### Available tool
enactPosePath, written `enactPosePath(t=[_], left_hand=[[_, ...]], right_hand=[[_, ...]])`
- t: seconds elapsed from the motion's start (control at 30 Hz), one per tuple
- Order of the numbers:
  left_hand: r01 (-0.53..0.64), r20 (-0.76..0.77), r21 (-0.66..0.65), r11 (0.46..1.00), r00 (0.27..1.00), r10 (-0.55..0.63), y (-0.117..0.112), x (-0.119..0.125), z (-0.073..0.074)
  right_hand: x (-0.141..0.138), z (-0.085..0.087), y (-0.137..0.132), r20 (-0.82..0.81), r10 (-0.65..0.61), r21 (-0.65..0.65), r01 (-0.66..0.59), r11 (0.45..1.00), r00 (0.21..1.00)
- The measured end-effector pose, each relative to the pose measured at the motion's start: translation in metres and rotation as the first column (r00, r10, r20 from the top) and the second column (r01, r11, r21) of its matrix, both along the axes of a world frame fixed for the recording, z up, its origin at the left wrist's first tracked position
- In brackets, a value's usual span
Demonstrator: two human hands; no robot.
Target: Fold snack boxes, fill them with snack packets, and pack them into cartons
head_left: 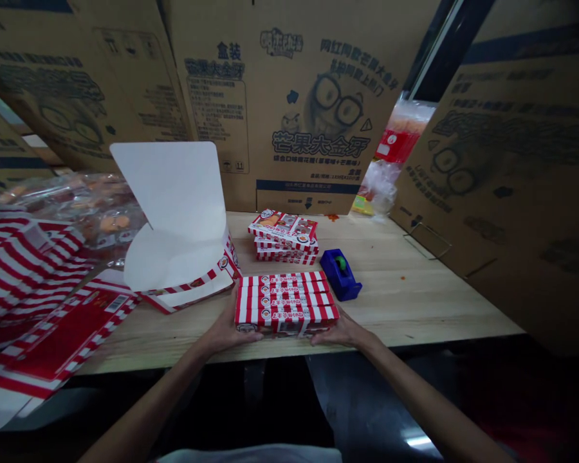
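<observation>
Between my two hands, near the table's front edge, is a row of several small red-and-white striped boxes (287, 299) pressed side by side. My left hand (231, 329) grips the row's left end, thumb along the near side. At the other end my right hand (340, 329) holds it the same way. Behind the row lies a stack of similar flat boxes (284, 235), printed side up. A blue tape dispenser (340, 275) with green tape sits right of them. To the left stands a larger carton (178, 212) with its white lid raised.
Flattened striped cartons (53, 341) and clear packets (96, 212) of orange-brown pieces cover the left side. Large brown cardboard boxes (289, 96) wall off the back, and another cardboard box (511, 161) stands at the right. Wrapped goods (395, 138) show in the gap between them.
</observation>
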State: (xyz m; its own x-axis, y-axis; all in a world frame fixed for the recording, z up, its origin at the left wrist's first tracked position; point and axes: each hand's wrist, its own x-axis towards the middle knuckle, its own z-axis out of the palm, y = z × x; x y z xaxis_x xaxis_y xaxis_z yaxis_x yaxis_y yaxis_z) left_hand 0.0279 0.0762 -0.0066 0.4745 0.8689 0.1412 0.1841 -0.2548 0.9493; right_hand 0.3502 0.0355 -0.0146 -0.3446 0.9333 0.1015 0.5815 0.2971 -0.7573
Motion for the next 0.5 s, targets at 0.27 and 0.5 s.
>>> enactPosePath(t=[0.27, 0.5], left_hand=[[-0.018, -0.064, 0.016, 1.0, 0.998, 0.019, 0.001, -0.001, 0.001], [-0.026, -0.024, 0.034, 0.999, 0.999, 0.027, 0.0, 0.001, 0.002]], right_hand=[[0.016, 0.026, -0.006, -0.019, 0.014, 0.009, -0.014, 1.0, 1.0], [-0.025, 0.122, 0.017, 0.394, 0.25, 0.077, -0.302, 0.95, 0.885]])
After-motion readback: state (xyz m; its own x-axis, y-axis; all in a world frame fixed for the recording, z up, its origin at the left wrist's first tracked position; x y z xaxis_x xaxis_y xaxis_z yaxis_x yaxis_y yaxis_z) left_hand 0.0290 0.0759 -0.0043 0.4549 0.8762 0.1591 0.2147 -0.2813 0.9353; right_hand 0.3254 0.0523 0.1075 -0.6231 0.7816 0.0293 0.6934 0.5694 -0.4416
